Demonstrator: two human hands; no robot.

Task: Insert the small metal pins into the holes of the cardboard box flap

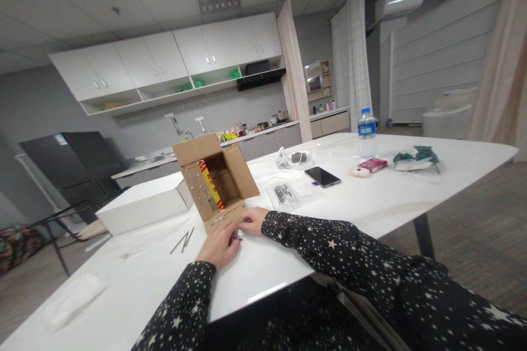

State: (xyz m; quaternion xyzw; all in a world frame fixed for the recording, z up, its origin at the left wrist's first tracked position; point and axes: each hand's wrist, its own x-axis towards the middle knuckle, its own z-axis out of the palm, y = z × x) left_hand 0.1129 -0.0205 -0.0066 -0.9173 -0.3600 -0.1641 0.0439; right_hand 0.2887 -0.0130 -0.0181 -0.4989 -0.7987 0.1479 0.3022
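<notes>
You are resting both hands on the white table [370, 203] at the near flap of the open cardboard box [216, 184], which is lying on its side at your 12 o'clock. Your left hand [219, 245] is curling palm-down, fingers bent toward a small item too tiny to make out; whether it is gripping, I cannot tell. Your right hand [254, 220] is reaching in from 2 o'clock, fingertips pinching at the flap edge, forearm stretching across the table.
</notes>
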